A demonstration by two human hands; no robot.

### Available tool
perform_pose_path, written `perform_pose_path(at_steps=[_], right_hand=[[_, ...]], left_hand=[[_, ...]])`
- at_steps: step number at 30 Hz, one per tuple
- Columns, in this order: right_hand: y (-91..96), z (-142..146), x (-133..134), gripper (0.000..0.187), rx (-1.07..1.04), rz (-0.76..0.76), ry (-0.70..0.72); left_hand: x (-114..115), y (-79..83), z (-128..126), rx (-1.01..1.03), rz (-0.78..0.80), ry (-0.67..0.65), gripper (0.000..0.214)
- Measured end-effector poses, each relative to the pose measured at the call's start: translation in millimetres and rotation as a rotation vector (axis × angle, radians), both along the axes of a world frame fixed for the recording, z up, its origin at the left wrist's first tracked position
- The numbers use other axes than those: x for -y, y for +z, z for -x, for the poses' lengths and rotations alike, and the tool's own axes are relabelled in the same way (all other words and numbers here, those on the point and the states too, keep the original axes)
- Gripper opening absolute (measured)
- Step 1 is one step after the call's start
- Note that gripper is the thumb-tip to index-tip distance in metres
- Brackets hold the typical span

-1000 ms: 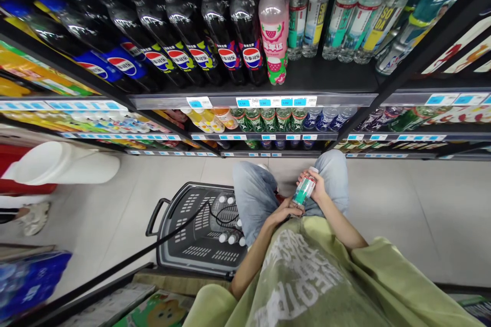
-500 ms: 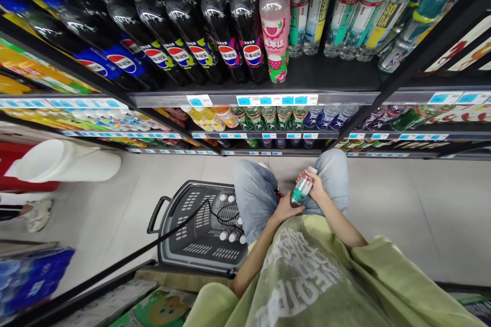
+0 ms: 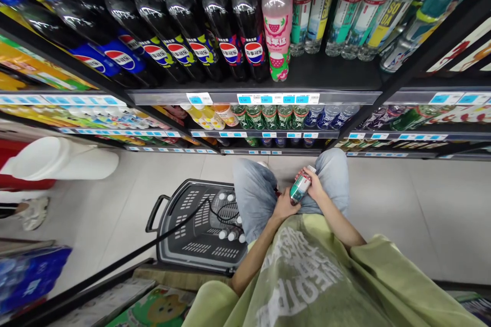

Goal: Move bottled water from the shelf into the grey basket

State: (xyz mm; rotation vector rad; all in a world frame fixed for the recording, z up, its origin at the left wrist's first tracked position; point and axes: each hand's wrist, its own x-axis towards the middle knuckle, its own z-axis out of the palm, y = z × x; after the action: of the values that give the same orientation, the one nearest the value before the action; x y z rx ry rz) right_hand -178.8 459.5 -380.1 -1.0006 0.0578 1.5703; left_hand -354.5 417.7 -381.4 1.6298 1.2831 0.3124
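Observation:
A small clear bottle (image 3: 300, 187) with a green, white and red label lies tilted over my lap, between my knees. Its label resembles those of the soda water bottles (image 3: 343, 19) on the upper shelf. My right hand (image 3: 315, 185) has its fingers wrapped round the capped upper end. At the lower end, my left hand (image 3: 284, 206) is closed against the base; its fingers are partly hidden. To the left of my legs stands a grey shopping basket (image 3: 180, 253) with several white-capped clear bottles (image 3: 232, 235) inside.
Dark cola bottles (image 3: 230, 36) and a pink-labelled bottle (image 3: 276, 25) line the upper shelf (image 3: 253, 98). Green and blue drinks fill lower shelves. A long black handle (image 3: 126, 261) crosses the lower left. Beyond are a white bucket (image 3: 72, 159) and another person's shoe (image 3: 35, 213).
The view has shifted slightly. Both hands and the bottle keep nearly the same pose over my lap, with only a tiny shift to the left.

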Motion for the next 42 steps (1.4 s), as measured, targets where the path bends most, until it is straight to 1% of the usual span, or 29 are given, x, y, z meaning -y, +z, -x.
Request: perform_pose_path(at_steps=[3, 8, 11, 13, 17, 22, 25, 28, 30, 33, 36, 38, 40, 42], right_hand=[[6.1, -2, 1, 0.024, -0.032, -0.036, 0.016], [11.6, -6, 5, 0.023, -0.065, -0.090, 0.022], [10.2, -7, 6, 0.023, -0.073, -0.106, 0.023], [8.5, -7, 5, 0.023, -0.076, -0.111, 0.024], [5.5, -6, 4, 0.023, -0.079, -0.113, 0.033], [3.2, -6, 3, 0.023, -0.081, -0.105, 0.045], [2.5, -6, 3, 0.022, -0.078, -0.097, 0.057], [2.6, -5, 5, 0.022, -0.075, -0.083, 0.103], [3.1, -3, 8, 0.023, -0.070, -0.074, 0.164], [4.6, -1, 13, 0.026, -0.043, -0.061, 0.284], [5.3, 0, 15, 0.033, 0.017, -0.055, 0.402], [4.1, -1, 16, 0.040, 0.059, -0.062, 0.483], [1.9, -4, 17, 0.053, 0.092, -0.080, 0.574], [0.6, -6, 21, 0.072, 0.103, -0.105, 0.678]], left_hand=[[-2, 7.3, 0, 0.120, 0.133, 0.010, 0.048], [-6, 17.3, 1, 0.478, 0.447, 0.054, 0.049], [-7, 21.2, 0, 0.568, 0.562, 0.073, 0.049], [-7, 22.9, -1, 0.568, 0.587, 0.092, 0.048], [-8, 24.4, -2, 0.570, 0.580, 0.126, 0.045], [-8, 19.8, -3, 0.558, 0.577, 0.089, 0.046], [-5, 14.4, -1, 0.470, 0.512, 0.049, 0.056], [-1, 13.0, 4, 0.374, 0.353, 0.001, 0.071], [0, 16.9, 6, 0.370, 0.232, 0.001, 0.074], [-6, 29.7, 5, 0.361, 0.020, 0.072, 0.071], [-27, 46.3, -2, 0.326, -0.183, 0.121, 0.061], [-48, 57.8, -7, 0.315, -0.273, 0.089, 0.051], [-69, 69.2, -9, 0.299, -0.305, 0.028, 0.040], [-86, 79.8, -9, 0.278, -0.252, -0.062, 0.035]])
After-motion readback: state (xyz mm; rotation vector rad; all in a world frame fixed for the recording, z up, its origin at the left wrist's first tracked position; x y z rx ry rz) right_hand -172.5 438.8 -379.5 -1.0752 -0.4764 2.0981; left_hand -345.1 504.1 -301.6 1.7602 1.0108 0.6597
